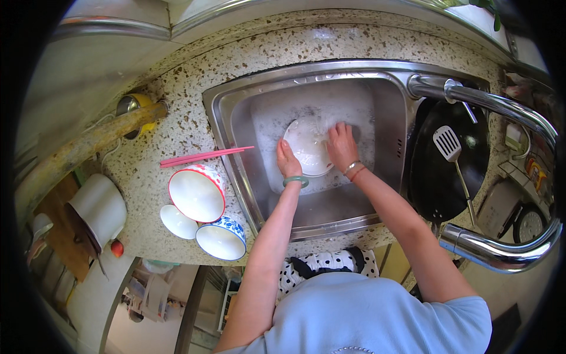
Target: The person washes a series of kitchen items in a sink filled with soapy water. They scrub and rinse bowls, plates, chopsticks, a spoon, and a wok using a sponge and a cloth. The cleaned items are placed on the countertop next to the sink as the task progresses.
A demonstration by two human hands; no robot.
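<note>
A white plate (309,148) is tilted in the soapy water (325,95) of a stainless steel sink (276,71). My left hand (288,160) grips its left rim, the thumb over the edge. At the plate's right side is my right hand (342,146), fingers bent against the inner surface; what lies under those fingers is hidden. Left of the sink, on the speckled countertop (185,101), are a red-rimmed bowl (196,195), a blue-patterned bowl (221,239) and a small white dish (178,221). Pink chopsticks (201,157) rest there too, their tips over the sink's edge.
A chrome faucet (499,99) arches along the right side. Below it lies a black wok (435,177) with a slotted turner (449,144) across it. At the left, a rusty pipe (88,141) crosses near a white container (101,205) and a wooden cutting board (66,230).
</note>
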